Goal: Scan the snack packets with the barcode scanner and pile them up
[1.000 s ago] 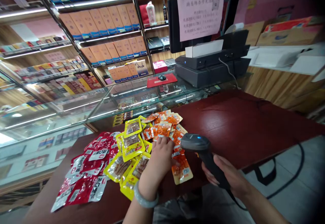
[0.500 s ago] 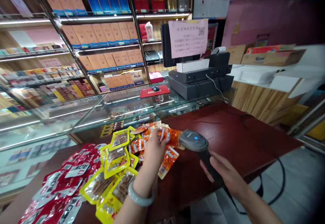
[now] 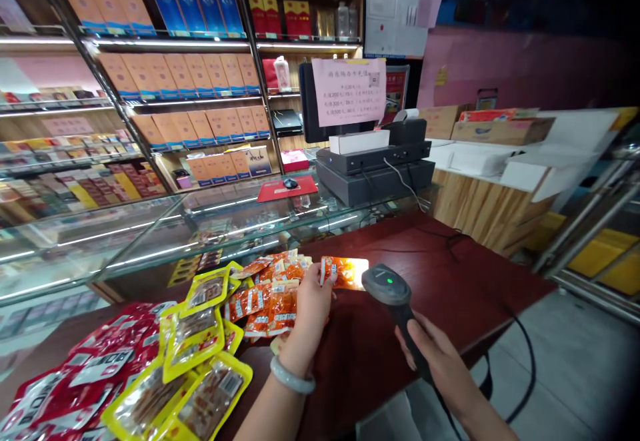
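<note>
Orange snack packet [image 3: 344, 272] is pinched in the left hand [image 3: 311, 301], lifted above the bench [image 3: 450, 261], long axis level; just right, the right hand [image 3: 437, 354] grips the scanner [image 3: 387, 288], facing it.

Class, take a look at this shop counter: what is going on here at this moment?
A person at a dark red table holds one orange snack packet up in the left hand. The right hand grips a black barcode scanner, aimed at that packet, which is lit up brightly. More orange packets, yellow packets and red packets lie in groups on the table.
</note>
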